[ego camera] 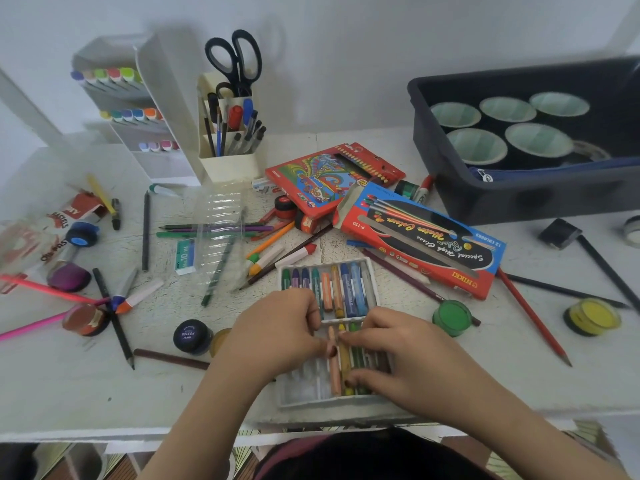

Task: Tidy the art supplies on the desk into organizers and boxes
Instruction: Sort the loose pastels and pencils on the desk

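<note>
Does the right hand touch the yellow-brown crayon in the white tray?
Touching. The head view shows the right hand with its thumb and forefinger on the two ends of the yellow-brown crayon lying in the tray; no gap is visible.

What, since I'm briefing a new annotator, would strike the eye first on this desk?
The hands at the near edge: the left hand pinches a peach crayon in a white crayon tray, the right hand touching crayons beside it. Beyond lie a red watercolour box amid scattered pencils, and a dark bin of cups at far right.
</note>
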`<state>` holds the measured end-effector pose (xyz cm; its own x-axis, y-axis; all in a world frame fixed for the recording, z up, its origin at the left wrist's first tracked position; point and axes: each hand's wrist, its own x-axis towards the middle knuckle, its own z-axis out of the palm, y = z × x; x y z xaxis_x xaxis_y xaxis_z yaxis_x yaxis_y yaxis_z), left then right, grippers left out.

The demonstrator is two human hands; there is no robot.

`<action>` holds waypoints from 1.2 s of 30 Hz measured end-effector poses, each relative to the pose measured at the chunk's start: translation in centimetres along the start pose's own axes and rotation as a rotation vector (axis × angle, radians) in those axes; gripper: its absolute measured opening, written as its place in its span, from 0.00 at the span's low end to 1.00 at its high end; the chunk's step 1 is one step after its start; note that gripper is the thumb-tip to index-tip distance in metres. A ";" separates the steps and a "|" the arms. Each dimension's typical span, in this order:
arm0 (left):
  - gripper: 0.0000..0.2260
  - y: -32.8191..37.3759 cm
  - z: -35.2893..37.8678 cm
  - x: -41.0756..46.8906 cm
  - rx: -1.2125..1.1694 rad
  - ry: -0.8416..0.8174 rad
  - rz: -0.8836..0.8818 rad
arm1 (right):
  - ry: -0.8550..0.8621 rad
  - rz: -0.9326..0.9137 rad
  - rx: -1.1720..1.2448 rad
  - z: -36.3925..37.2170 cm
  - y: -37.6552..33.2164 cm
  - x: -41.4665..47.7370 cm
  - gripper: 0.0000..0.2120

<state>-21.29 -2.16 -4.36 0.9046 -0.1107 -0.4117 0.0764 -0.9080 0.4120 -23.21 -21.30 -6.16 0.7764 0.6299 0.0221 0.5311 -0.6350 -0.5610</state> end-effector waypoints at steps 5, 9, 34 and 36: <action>0.14 -0.5 -0.2 0.2 -0.032 -0.043 0.031 | -0.022 0.004 0.035 -0.3 0.2 0.1 0.24; 0.16 -0.6 -0.4 0.2 -0.046 -0.075 0.040 | 0.001 0.008 0.039 -0.1 0.2 0.0 0.23; 0.16 3.4 -2.6 4.8 -0.130 0.329 0.305 | 0.388 0.194 -0.193 -6.5 4.3 -0.3 0.15; 0.26 4.2 -2.8 6.1 -0.061 0.345 0.294 | 0.296 0.323 -0.304 -7.6 5.9 -0.4 0.26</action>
<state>-14.26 -5.53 -2.87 0.9776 -0.2096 0.0202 -0.1891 -0.8317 0.5220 -17.85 -28.71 -3.15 0.9558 0.2557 0.1451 0.2896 -0.9044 -0.3134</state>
